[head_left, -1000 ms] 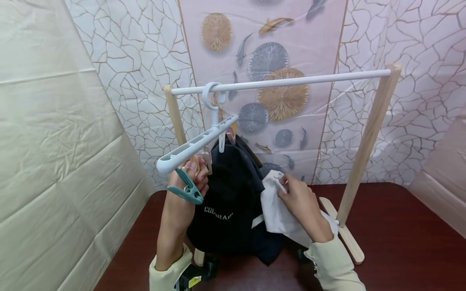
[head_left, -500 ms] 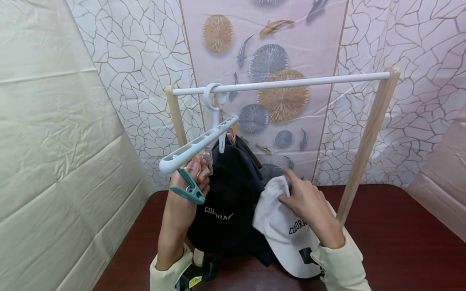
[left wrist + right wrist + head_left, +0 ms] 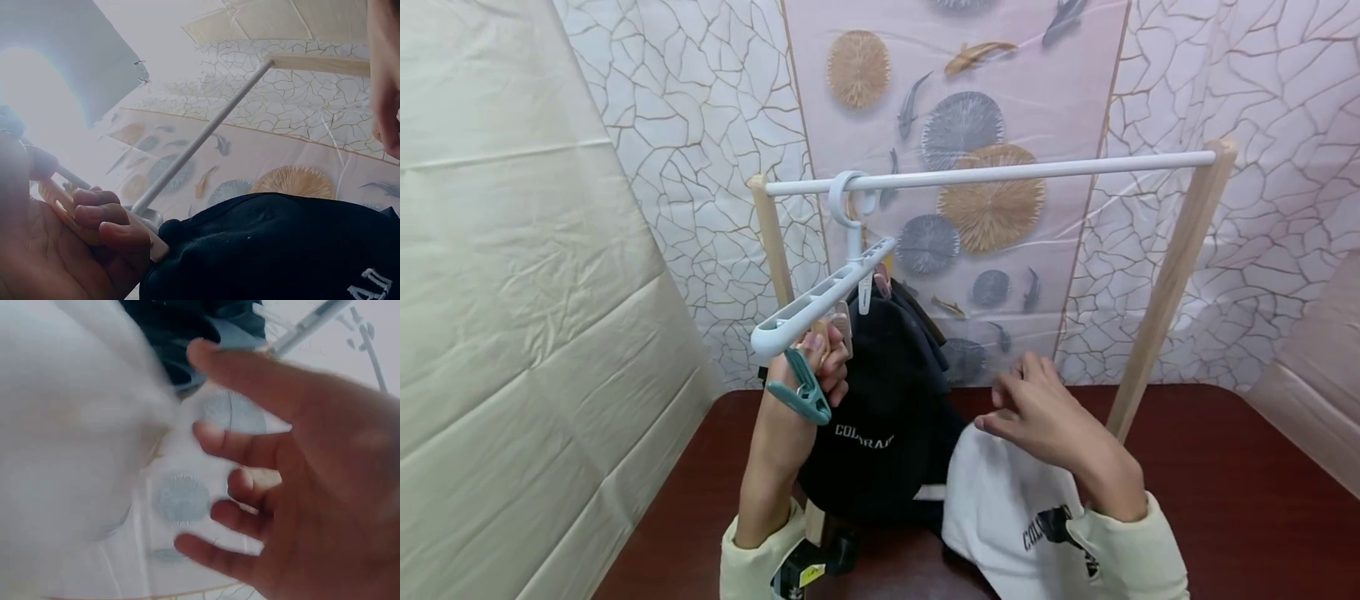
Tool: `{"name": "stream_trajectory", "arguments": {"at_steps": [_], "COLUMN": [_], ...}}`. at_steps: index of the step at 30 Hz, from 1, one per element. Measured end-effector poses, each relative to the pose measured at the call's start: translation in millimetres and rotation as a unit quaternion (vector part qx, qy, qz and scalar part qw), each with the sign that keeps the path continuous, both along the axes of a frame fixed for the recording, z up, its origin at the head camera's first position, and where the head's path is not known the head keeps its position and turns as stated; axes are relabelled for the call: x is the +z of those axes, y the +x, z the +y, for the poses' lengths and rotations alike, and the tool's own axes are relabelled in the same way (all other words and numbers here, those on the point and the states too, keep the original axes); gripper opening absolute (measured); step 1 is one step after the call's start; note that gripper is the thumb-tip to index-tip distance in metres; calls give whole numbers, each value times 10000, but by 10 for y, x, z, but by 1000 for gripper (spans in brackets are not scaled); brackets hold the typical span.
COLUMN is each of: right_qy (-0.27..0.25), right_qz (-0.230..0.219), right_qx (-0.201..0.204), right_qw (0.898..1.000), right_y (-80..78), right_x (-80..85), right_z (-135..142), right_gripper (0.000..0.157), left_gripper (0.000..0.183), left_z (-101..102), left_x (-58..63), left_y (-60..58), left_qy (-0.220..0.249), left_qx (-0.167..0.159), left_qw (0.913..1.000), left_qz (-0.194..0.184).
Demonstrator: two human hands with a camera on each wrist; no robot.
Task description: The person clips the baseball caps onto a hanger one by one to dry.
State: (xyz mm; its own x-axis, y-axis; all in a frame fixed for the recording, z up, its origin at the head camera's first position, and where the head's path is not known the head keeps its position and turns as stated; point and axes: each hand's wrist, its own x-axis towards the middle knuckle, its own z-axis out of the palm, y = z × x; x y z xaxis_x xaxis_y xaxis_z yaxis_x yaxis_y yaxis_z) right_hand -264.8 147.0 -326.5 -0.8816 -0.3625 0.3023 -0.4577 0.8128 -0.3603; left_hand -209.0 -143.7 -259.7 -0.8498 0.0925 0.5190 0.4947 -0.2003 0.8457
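Under the near end of a pale-blue hanger [image 3: 820, 302], my left hand [image 3: 820, 367] pinches a peach-coloured clothespin [image 3: 59, 206]. A pinkish clip beside it touches a black cap [image 3: 868, 400] with white lettering. A teal clothespin [image 3: 801, 392] dangles from the hanger's near end, in front of this hand. My right hand [image 3: 1045, 408] has its fingers loosely bent, with nothing between them. Below it is a white cap [image 3: 992, 492] with dark lettering, apart from the fingers in the right wrist view, where the white shape [image 3: 75, 444] is blurred.
The hanger hooks over the white rod [image 3: 1000, 173] of a wooden-legged rack [image 3: 1172, 292]. More dark caps hang behind the black one, partly hidden. A white clothespin [image 3: 865, 293] hangs mid-hanger. Beneath is a dark red table [image 3: 1217, 492], with patterned cloth behind.
The white cap was in my right hand's fingers, turned to show its lettering, and is now lower and let go. My left hand keeps its hold on the clothespin.
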Motion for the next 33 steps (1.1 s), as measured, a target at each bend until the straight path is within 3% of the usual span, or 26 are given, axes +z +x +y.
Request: {"name": "stream_trajectory", "arguments": {"at_steps": [6, 12, 17, 21, 24, 27, 33], "right_qy": [-223, 0, -416, -830, -935, -1023, -662], "right_qz": [-491, -1305, -2216, -2928, -3140, -3064, -2316], "right_qx": [853, 1275, 1778, 1966, 2015, 2047, 1842], "right_qw": [9949, 9832, 9579, 9320, 9231, 9240, 9529], "right_y": [-135, -258, -346, -428, -474, -496, -452], "right_x": [-122, -257, -397, -547, -637, -673, -558], "right_z": [115, 207, 317, 414, 455, 461, 383], "right_gripper": [13, 25, 40, 48, 48, 43, 31], "left_gripper": [23, 21, 24, 35, 40, 43, 59], "left_z": [13, 12, -7, -49, -68, -67, -71], "left_x": [21, 29, 8, -49, -88, -102, -107], "left_y": [-20, -24, -31, -48, -70, -89, -116], "left_qy": [230, 341, 299, 150, 190, 267, 2], "left_qx": [-129, -183, -200, -294, -471, -618, -410], "left_qw": [9996, 9992, 9993, 9978, 9938, 9912, 9912], "left_qz": [-110, -136, 35, 570, 989, 1143, 1256]}}
